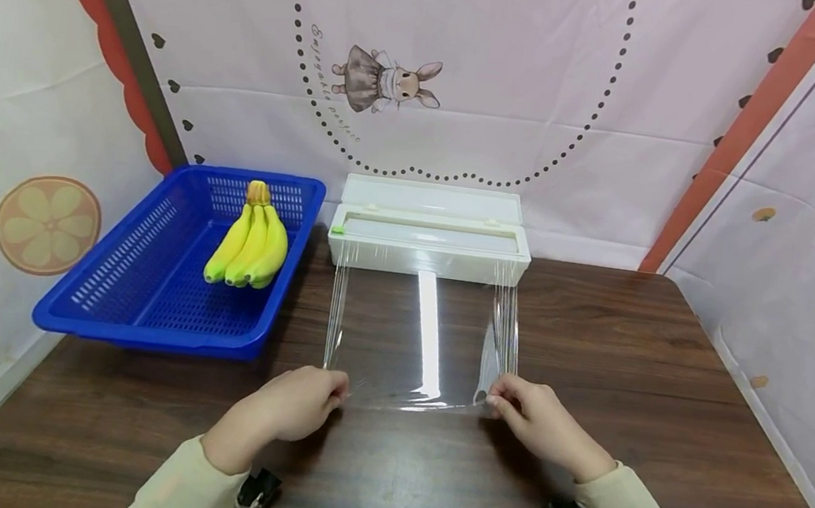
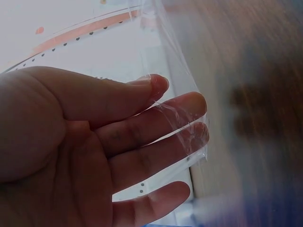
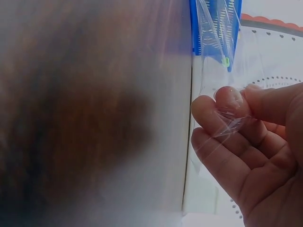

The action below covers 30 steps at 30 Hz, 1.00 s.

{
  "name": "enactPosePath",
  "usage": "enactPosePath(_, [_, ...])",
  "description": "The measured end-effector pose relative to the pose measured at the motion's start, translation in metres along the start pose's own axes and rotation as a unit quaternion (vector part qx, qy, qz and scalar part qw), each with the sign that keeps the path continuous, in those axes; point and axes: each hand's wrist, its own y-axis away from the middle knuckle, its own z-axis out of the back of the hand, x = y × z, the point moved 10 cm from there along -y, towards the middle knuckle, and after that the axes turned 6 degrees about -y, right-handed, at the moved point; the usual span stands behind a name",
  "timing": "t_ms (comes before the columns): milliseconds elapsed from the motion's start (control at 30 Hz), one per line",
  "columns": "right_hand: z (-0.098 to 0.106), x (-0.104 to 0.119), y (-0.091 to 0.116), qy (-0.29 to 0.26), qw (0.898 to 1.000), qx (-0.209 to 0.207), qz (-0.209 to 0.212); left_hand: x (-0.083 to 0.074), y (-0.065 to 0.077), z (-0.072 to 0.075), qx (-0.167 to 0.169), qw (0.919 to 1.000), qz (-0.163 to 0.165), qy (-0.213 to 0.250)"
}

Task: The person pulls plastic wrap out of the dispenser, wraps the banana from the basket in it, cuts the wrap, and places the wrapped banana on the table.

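Observation:
A sheet of clear plastic wrap (image 1: 384, 327) stretches from a white wrap dispenser (image 1: 429, 261) toward me, bunched into folds along both sides. At its near left corner my left hand (image 1: 296, 402) pinches the film between thumb and fingers; the left wrist view shows the film (image 2: 182, 116) lying across the fingertips. My right hand (image 1: 540, 418) pinches the near right corner, and in the right wrist view crumpled film (image 3: 229, 125) crosses its fingers. Between the hands the front edge runs nearly straight, close over the table. The dispenser's lid (image 1: 432, 199) stands raised, with a small green piece (image 1: 338, 230) at its left end.
A blue plastic basket (image 1: 142, 334) stands on the left of the dark wooden table (image 1: 396, 487), holding a bunch of yellow bananas (image 1: 250, 244). Behind the dispenser hangs a printed cloth (image 1: 519, 66) with a rabbit figure. Black wrist cameras sit under both sleeves.

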Motion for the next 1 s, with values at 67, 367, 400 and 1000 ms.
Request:
enactPosePath(67, [-0.001,0.0,0.001,0.0,1.0,-0.001,-0.001,0.001,0.0,-0.001,-0.001,1.0,0.0,0.002])
enactPosePath(367, [-0.003,0.002,0.006,-0.001,1.0,-0.013,-0.004,0.0,0.005,-0.002,-0.011,0.9999,-0.008,0.01])
enactPosePath(400, [-0.003,0.002,0.006,-0.001,1.0,-0.014,-0.004,0.0,0.005,-0.002,-0.012,0.9999,-0.007,0.009])
enactPosePath(1000, [-0.012,0.008,0.01,-0.007,1.0,0.027,-0.002,0.002,0.009,-0.009,0.002,0.9996,-0.002,0.027])
